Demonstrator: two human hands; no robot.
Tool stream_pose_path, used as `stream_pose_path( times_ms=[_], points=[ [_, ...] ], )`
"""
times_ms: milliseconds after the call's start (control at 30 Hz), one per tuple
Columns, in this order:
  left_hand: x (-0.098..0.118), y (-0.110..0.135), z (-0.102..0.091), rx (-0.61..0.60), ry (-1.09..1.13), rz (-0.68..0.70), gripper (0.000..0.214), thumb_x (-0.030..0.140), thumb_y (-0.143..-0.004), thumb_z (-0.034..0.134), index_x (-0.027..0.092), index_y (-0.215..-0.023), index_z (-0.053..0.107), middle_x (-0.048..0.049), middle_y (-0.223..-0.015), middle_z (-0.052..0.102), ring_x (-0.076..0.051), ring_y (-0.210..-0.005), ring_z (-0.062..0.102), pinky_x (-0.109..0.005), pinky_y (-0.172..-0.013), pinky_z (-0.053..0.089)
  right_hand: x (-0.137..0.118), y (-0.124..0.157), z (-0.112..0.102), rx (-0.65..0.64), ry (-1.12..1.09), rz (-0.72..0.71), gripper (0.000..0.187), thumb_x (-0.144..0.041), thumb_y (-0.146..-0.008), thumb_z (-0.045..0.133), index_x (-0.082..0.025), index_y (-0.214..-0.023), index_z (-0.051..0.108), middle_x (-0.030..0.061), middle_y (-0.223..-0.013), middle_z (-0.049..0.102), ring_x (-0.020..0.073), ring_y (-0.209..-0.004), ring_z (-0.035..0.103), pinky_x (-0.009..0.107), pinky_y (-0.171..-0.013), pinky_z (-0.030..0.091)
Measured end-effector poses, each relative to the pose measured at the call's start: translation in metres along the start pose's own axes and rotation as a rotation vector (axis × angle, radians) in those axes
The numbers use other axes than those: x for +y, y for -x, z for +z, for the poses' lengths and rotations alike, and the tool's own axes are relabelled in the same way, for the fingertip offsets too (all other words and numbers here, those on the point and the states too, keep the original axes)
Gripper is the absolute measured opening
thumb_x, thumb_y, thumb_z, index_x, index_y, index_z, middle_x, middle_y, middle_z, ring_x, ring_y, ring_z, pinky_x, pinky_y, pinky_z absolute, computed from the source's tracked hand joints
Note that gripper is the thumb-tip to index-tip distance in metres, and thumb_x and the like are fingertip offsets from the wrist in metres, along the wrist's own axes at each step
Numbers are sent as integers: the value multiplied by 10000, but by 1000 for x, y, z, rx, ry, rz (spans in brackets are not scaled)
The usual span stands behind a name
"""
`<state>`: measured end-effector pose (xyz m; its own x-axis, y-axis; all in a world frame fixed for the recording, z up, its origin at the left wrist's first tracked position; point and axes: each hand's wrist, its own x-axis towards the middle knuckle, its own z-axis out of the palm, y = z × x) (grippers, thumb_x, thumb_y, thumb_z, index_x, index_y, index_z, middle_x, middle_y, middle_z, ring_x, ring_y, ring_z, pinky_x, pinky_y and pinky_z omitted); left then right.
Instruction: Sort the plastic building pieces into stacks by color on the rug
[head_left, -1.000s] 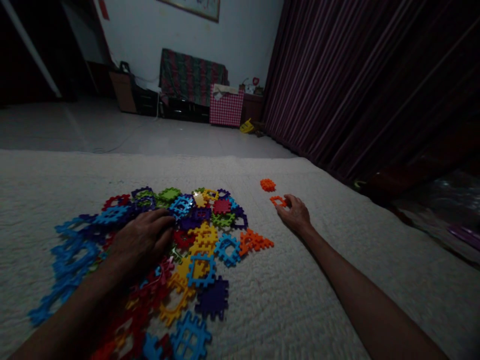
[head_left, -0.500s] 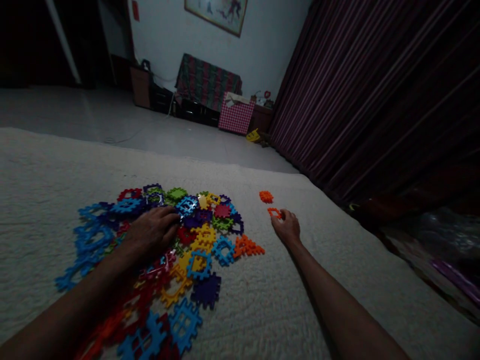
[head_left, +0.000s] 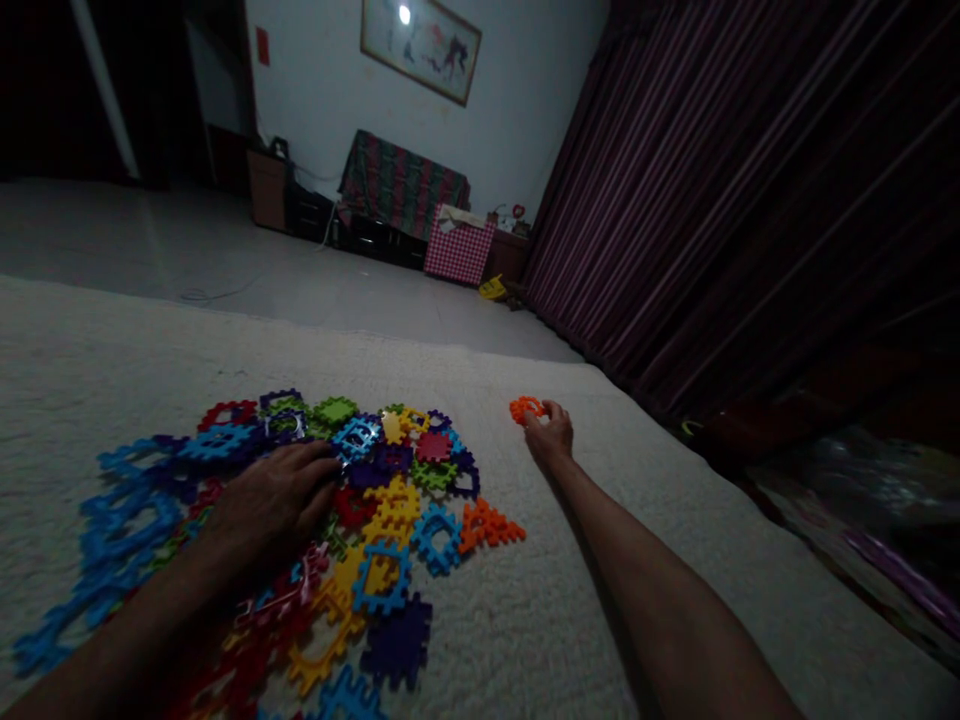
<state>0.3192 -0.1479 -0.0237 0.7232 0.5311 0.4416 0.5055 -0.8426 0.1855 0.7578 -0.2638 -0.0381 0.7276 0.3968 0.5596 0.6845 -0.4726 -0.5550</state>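
Right fingers: pinched narrowly on the edge of the orange piece.
Orange piece: seen low on the white cover, well apart from the pile of coloured pieces.
Right hand: stretched far forward, near the striped curtain.
Left fingers: spread flat, nothing gripped.
Left hand: laid on the pile of coloured pieces.
Pile edge: an orange triangle is set towards the right arm.
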Motion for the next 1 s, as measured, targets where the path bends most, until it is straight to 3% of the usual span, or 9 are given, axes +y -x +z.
stream_pose_path(
  times_ms=[167, 267, 333, 367, 500, 600, 733, 1000],
  points=[
    [-1, 1, -2, -10, -6, 5, 432, 433, -935, 401, 221, -1105, 737, -98, -1292, 663, -305, -1188, 611, -455, -1024, 496, -7, 1, 5, -24, -1, 53, 509, -472, -732, 598, -156, -1130, 618, 171, -1142, 612, 297, -1062, 571, 449, -936, 457],
    [-1, 1, -4, -32, -20, 8, 441, 432, -935, 393, 215, -1114, 733, -101, -1296, 659, -304, -1193, 607, -457, -1035, 489, -15, 18, -8, 14, -60, 62, 557, -497, -783, 550, -136, -1206, 572, 205, -1265, 544, 309, -1165, 525, 475, -986, 435],
    [-1, 0, -5, -45, -30, 6, 449, 425, -936, 383, 208, -1117, 732, -106, -1298, 657, -303, -1199, 602, -459, -1046, 480, -21, 39, -23, -17, -169, -15, 513, -464, -803, 532, -133, -1192, 577, 192, -1248, 551, 291, -1157, 537, 462, -988, 448],
    [-1, 0, -5, -49, -32, 4, 451, 422, -936, 380, 206, -1119, 731, -107, -1300, 655, -301, -1201, 600, -457, -1050, 477, -23, 51, -32, -84, -228, -64, 475, -448, -803, 539, -138, -1159, 594, 176, -1205, 572, 278, -1108, 567, 448, -952, 476],
    [2, -1, -7, -54, -25, 2, 440, 410, -933, 385, 208, -1110, 734, -104, -1290, 659, -302, -1181, 610, -457, -1034, 487, -29, 97, -73, -582, -459, -283, 280, -394, -848, 591, -199, -1042, 645, 88, -1063, 641, 206, -934, 649, 364, -841, 540],
    [4, -1, -8, -36, -15, 1, 414, 398, -929, 401, 223, -1092, 739, -89, -1274, 669, -294, -1168, 619, -444, -1024, 493, -36, 114, -96, -722, -532, -364, 243, -339, -865, 606, -209, -1064, 659, 80, -1069, 646, 197, -939, 660, 338, -828, 546],
    [6, -1, -11, -38, -35, 3, 398, 381, -936, 405, 220, -1096, 733, -89, -1269, 671, -284, -1178, 612, -434, -1022, 495, -55, 124, -107, -787, -539, -554, 316, -292, -833, 643, -216, -1139, 648, 105, -1133, 639, 225, -1054, 627, 363, -902, 530],
    [8, -1, -13, -62, -75, 0, 369, 339, -946, 419, 221, -1129, 717, -86, -1284, 663, -259, -1187, 607, -414, -1028, 492, -76, 144, -105, -746, -406, -710, 343, -164, -847, 606, -237, -1179, 651, 109, -1149, 634, 221, -1050, 615, 380, -893, 531]
  ],
)
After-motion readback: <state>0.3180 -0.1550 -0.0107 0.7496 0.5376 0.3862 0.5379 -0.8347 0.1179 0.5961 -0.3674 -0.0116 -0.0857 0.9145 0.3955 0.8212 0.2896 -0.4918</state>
